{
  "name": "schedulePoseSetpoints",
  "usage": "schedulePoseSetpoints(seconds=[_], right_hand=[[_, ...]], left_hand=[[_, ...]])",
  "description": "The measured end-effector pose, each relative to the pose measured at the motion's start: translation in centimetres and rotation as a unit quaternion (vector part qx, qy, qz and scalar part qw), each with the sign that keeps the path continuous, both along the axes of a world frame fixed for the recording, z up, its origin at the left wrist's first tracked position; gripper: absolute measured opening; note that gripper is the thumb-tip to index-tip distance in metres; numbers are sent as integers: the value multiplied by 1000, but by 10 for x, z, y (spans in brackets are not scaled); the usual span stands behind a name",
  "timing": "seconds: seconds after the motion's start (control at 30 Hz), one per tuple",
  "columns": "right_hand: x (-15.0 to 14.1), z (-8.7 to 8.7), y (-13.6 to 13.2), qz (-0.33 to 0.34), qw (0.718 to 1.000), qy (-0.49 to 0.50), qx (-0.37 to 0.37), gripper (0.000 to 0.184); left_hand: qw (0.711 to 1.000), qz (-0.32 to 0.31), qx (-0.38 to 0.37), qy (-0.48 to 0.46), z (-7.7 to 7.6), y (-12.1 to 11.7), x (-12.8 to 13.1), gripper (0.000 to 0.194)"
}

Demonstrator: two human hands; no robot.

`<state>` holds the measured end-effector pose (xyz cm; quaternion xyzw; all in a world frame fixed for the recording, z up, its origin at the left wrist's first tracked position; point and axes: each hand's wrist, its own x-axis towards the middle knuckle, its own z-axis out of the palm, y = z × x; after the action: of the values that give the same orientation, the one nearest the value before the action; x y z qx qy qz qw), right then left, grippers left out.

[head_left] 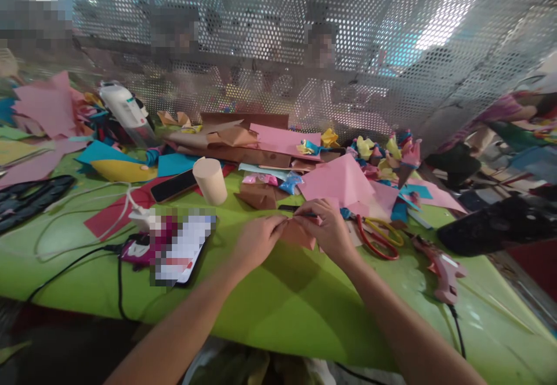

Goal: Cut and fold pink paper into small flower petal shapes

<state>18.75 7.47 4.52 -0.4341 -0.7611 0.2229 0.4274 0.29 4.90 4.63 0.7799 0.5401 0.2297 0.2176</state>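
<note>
A small salmon-coloured folded paper [298, 235] is held just above the green table between both hands. My left hand [257, 239] pinches its left edge, thumb and fingers together. On the other side, my right hand [327, 227] grips the paper with bent fingers, and its fingertips partly hide the upper edge. Right behind the fingers lies a thin black tool [288, 208], too small to name. A brown folded paper [258, 196] sits beyond it. To the right of my right hand are scissors with a red handle [378, 244] and a yellow-handled pair [387, 231].
Left stand a beige cylinder [210, 181], a dark phone [174, 187], a lit phone [187, 251] and a magenta power strip [137, 250] with cables. Right lie a pink glue gun [446, 275] and a black bottle [500, 222]. Coloured paper [337, 185] piles up before a perforated metal screen [261, 37].
</note>
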Motion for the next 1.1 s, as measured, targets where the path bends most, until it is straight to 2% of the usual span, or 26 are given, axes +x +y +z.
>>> schedulePoseSetpoints(seconds=[0.2,0.33,0.43,0.63,0.8,0.97,1.1], right_hand=[[0,1,-1,-4,1000,15,6,8],[3,3,1,-77,994,72,32,16],[4,1,2,-111,988,110,0,24],[-3,-12,2,-36,971,199,-129,40],[-5,-9,-1,11,953,229,-199,39],[0,0,-1,48,943,231,-234,40],[5,1,0,54,938,242,-243,40]], left_hand=[[997,-1,-16,-69,-1,1,0,30],[981,47,-52,-179,-6,4,-3,35],[966,90,-63,-236,-10,7,-5,37],[947,110,-71,-294,-9,6,-3,39],[925,111,-121,-343,-5,4,-3,46],[902,102,-152,-391,-1,7,-4,39],[909,53,-148,-387,4,8,-7,43]])
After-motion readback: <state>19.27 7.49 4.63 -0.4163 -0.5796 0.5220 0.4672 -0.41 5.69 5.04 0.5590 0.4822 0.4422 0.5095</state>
